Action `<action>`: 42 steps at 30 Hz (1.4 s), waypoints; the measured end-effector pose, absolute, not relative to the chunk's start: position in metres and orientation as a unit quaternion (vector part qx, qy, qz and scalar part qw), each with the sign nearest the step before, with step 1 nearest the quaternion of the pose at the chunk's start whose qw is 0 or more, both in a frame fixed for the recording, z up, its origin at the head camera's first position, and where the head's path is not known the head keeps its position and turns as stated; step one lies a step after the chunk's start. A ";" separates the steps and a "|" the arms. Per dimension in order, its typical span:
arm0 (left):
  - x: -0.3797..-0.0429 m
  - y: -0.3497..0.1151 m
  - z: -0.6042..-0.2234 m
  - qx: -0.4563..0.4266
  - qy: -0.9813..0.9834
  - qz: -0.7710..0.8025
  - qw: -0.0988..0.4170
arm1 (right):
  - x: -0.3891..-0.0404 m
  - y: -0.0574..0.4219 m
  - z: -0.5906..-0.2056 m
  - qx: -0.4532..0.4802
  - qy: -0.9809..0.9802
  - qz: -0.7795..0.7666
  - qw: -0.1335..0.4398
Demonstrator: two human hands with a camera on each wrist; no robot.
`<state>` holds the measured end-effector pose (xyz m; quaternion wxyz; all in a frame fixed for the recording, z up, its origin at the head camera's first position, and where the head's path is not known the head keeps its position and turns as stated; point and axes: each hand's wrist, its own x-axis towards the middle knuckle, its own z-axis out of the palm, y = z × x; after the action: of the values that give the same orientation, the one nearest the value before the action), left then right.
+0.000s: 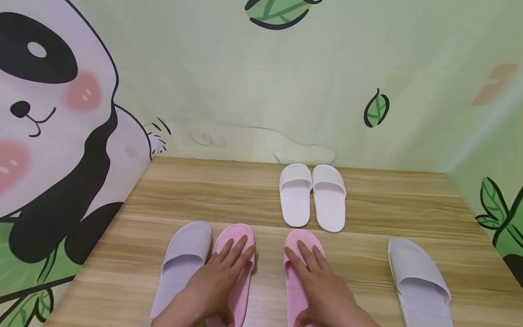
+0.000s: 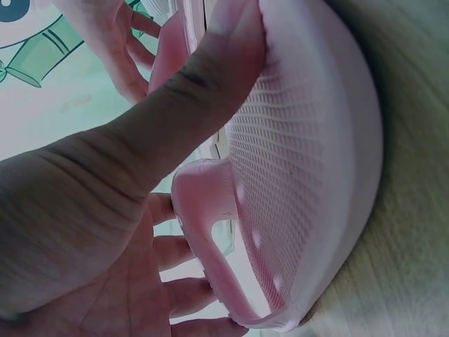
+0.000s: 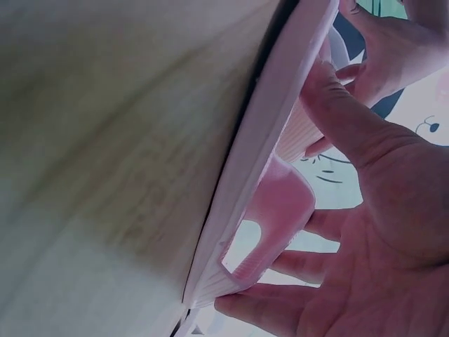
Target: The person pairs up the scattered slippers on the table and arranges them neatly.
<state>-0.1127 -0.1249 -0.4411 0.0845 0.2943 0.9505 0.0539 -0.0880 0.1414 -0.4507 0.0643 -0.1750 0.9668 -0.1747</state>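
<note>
Two pink slippers lie apart on the wooden floor, toes away from me. My left hand (image 1: 212,284) lies over the left pink slipper (image 1: 242,295), its fairly straight fingers spread on the strap. In the left wrist view the thumb rests on the textured insole (image 2: 280,168) near the heel. Over the right pink slipper (image 1: 295,297) lies my right hand (image 1: 324,286), fingers extended across the strap. The right wrist view shows its fingertips against the strap (image 3: 284,200) and its thumb at the footbed's edge. Just left of the left pink slipper is a grey slipper (image 1: 189,247).
Another grey slipper (image 1: 416,261) lies far to the right. A pair of white slippers, the left one (image 1: 295,204) beside the right one (image 1: 330,209), stands against the back wall (image 1: 245,91). A panda (image 1: 94,150) is printed on the left wall. Wooden floor (image 1: 204,190) runs between them.
</note>
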 end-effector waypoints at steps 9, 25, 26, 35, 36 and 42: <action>-0.113 -0.123 -0.440 0.296 0.950 0.054 0.083 | -0.088 0.136 -0.450 -0.180 0.967 -0.170 0.055; -0.113 -0.124 -0.442 0.296 0.950 0.055 0.084 | -0.093 0.122 -0.450 -0.201 0.965 -0.160 0.056; -0.114 -0.124 -0.442 0.296 0.950 0.056 0.085 | -0.093 0.121 -0.450 -0.203 0.965 -0.160 0.055; -0.114 -0.124 -0.442 0.295 0.950 0.060 0.089 | -0.095 0.115 -0.451 -0.208 0.964 -0.158 0.052; -0.114 -0.124 -0.441 0.294 0.950 0.059 0.089 | -0.095 0.114 -0.452 -0.209 0.964 -0.157 0.051; -0.116 -0.124 -0.439 0.293 0.949 0.063 0.095 | -0.098 0.109 -0.452 -0.211 0.966 -0.144 0.048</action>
<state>-0.1162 -0.1238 -0.4393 0.0949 0.2932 0.9493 0.0627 -0.0976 0.1085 -0.4518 0.0480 -0.2113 0.9656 -0.1436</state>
